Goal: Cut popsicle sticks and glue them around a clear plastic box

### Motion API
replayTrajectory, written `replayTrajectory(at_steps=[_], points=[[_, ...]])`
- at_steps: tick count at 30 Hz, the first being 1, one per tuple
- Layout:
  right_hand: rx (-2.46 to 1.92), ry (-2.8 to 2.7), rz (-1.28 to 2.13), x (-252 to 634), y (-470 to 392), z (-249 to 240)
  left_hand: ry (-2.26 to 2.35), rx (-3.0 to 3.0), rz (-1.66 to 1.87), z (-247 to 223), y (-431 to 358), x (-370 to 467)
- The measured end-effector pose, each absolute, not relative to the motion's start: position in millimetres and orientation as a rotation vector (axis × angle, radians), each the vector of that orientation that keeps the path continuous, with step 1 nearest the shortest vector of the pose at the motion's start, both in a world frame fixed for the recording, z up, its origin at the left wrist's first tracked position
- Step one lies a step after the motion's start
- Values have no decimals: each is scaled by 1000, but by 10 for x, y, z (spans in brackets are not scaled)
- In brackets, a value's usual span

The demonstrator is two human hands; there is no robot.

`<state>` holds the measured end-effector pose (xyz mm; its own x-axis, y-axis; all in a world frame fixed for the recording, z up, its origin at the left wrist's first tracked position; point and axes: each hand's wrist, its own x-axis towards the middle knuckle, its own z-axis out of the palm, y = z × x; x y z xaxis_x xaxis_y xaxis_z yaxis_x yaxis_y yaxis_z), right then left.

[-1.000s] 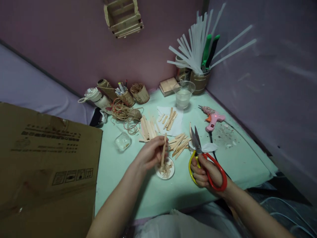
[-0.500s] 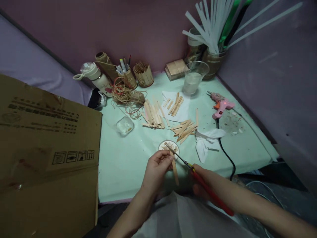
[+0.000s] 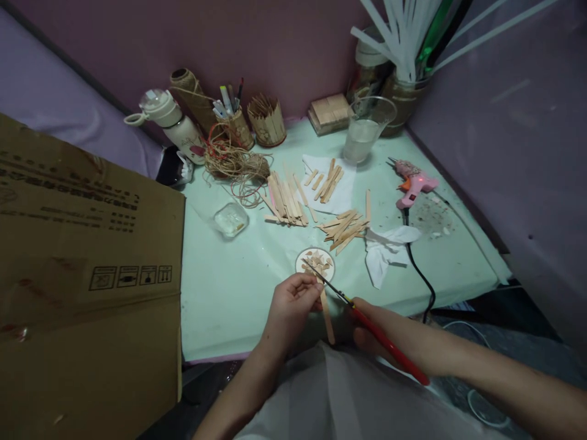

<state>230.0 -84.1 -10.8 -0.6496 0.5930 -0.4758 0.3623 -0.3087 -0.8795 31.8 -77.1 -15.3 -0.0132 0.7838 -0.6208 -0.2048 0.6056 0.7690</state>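
Observation:
A wooden stick (image 3: 327, 318) is pinched in my left hand (image 3: 296, 298), its lower end hanging past the table's front edge. My right hand (image 3: 367, 324) is wrapped round red-handled scissors (image 3: 389, 347), whose metal blades point up and left across the top of the stick by my left fingertips. Just beyond lies a round white dish (image 3: 332, 267) with small pointed wood pieces on it. Past the dish are a loose pile of sticks (image 3: 343, 230) and a larger bundle of sticks (image 3: 285, 198).
A pink glue gun (image 3: 415, 183) with a black cord and a crumpled white cloth (image 3: 383, 260) are at the right. Behind stand a plastic cup (image 3: 364, 137), twine (image 3: 233, 162) and a bottle (image 3: 183, 135). A cardboard box (image 3: 92, 318) borders the left; a small clear dish (image 3: 230, 220) is nearby.
The view has shifted slightly, and the table items sit a little higher in it. The scissor blades now lie closer together, and more of the round dish shows.

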Motion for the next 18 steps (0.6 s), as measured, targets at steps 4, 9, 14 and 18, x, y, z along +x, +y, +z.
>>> replayTrajectory(at_steps=[4,9,14,18], points=[[-1230,-1890,2088,2258,-815,-79,1360,537,812,-163,-780,309],[-1217,-1888,2121,2212,-791,-18,1347,551,817,-205,-799,287],[-1338,-1978,2144,2204,-770,17,1348,537,815,-193,-791,284],[-1462,-1883,2198,2166,-771,9,1350,539,800,-189,-784,284]])
